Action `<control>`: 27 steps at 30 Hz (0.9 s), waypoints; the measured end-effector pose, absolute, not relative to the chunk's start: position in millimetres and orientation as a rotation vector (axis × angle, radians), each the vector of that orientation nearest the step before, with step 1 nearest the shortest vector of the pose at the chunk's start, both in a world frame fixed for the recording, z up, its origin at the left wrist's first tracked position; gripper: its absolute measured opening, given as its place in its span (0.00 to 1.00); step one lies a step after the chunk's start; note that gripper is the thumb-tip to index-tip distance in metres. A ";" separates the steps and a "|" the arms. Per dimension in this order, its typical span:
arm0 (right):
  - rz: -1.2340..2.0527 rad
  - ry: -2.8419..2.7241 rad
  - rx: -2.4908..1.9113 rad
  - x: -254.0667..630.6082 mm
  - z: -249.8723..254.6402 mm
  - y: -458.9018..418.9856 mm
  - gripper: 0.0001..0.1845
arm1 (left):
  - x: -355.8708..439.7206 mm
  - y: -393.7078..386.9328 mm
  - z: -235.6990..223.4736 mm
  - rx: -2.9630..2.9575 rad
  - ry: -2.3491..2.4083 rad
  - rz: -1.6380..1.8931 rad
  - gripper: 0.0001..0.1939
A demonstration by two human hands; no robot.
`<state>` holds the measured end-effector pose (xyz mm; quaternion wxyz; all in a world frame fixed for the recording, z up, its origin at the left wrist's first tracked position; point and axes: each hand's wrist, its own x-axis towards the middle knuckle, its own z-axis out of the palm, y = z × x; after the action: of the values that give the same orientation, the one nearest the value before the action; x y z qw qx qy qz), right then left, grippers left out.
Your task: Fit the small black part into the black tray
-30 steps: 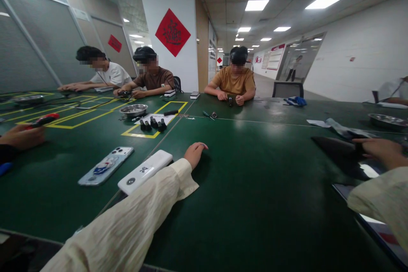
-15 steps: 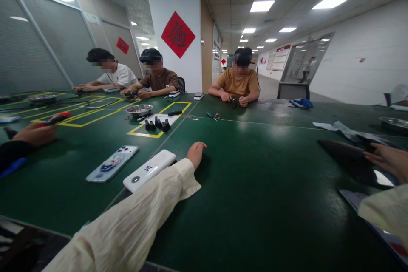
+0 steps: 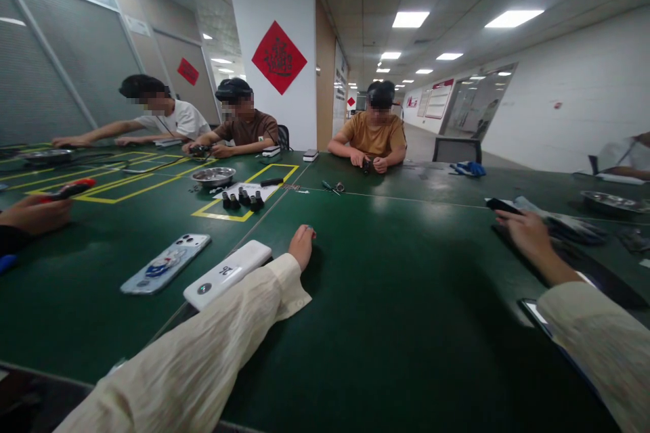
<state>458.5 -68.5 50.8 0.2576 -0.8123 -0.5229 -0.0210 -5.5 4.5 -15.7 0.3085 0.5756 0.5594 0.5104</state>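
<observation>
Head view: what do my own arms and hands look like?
The left sleeve and right sleeve are cream, loose and wrinkled; the left cuff is wide. The left hand and right hand are gloveless. No cables or markings show on either.

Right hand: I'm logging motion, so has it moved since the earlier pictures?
Yes: the right hand has moved left, judged against the large red diamond sign.

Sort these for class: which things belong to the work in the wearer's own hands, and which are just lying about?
Work in hand:
Small elongated black object, in the right hand
Flat dark-green tabletop, under the left hand

Apparently just lying about:
Light-blue rectangular phone, cartoon on back
White rounded-rectangular plastic-looking device
Short black cylindrical pieces
</observation>
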 end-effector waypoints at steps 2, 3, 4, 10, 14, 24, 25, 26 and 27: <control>0.010 -1.527 -2.089 418.8 45.4 -56.0 0.26 | -5.7 4.2 -15.9 1.504 1.499 1.353 0.10; 0.027 -1.564 -2.048 397.2 42.3 -51.5 0.24 | -5.8 3.7 -15.9 1.497 1.507 1.353 0.09; 0.058 -1.626 -1.994 375.0 39.2 -48.5 0.23 | -5.8 3.2 -15.6 1.493 1.512 1.352 0.09; 0.269 -2.092 -1.494 248.7 22.3 -61.5 0.23 | -4.7 0.8 -12.5 1.453 1.533 1.372 0.07; 0.328 -2.186 -1.214 189.2 12.3 -80.3 0.22 | -4.5 0.2 -12.5 1.409 1.527 1.412 0.07; 0.353 -2.482 -1.015 154.8 9.8 -107.4 0.21 | -1.8 3.3 -9.9 1.241 1.487 1.488 0.05; 0.316 -2.504 -1.018 156.6 13.1 -110.4 0.21 | -1.9 3.6 -9.6 1.227 1.483 1.491 0.05; 0.278 -2.517 -1.033 159.4 17.3 -112.8 0.21 | -2.0 3.7 -9.5 1.217 1.478 1.493 0.05; 0.233 -2.519 -1.059 163.9 22.2 -114.3 0.21 | -2.3 3.5 -9.5 1.210 1.473 1.494 0.05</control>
<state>163.9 -114.3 22.2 0.1982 -0.3785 -0.9003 0.0832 -2.3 3.5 -9.5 0.3521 0.4678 0.5692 0.5773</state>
